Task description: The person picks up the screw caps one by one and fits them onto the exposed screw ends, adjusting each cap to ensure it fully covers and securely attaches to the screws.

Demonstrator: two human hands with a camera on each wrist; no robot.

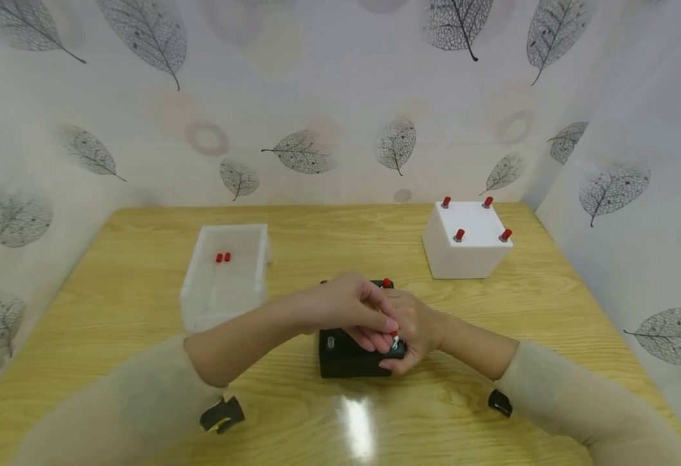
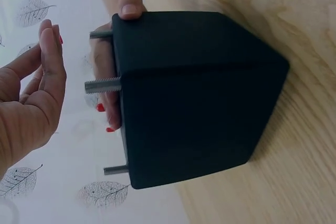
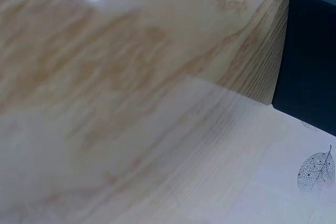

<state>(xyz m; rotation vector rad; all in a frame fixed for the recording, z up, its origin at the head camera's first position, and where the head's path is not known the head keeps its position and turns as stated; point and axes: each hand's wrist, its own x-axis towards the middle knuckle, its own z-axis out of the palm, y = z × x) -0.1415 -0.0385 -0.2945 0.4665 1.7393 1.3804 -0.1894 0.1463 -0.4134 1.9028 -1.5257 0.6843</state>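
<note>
A black box (image 1: 346, 357) (image 2: 194, 98) (image 3: 310, 61) stands on the wooden table (image 1: 142, 285) in front of me, with bare threaded studs (image 2: 103, 85) sticking up from its top. One far stud carries a red cap (image 1: 386, 283). My right hand (image 1: 413, 331) grips the box at its right side, thumb (image 2: 129, 9) on the edge and fingers across the top. My left hand (image 1: 349, 309) (image 2: 31, 98) hovers over the top with straight fingers, close to the near right stud and holding nothing I can see. Both hands have red nails.
A white tray (image 1: 197, 304) at the left holds two red caps (image 1: 223, 257). A white box (image 1: 467, 243) at the back right has red caps (image 1: 459, 234) on its corner studs. Leaf-patterned curtain walls close in the table on three sides.
</note>
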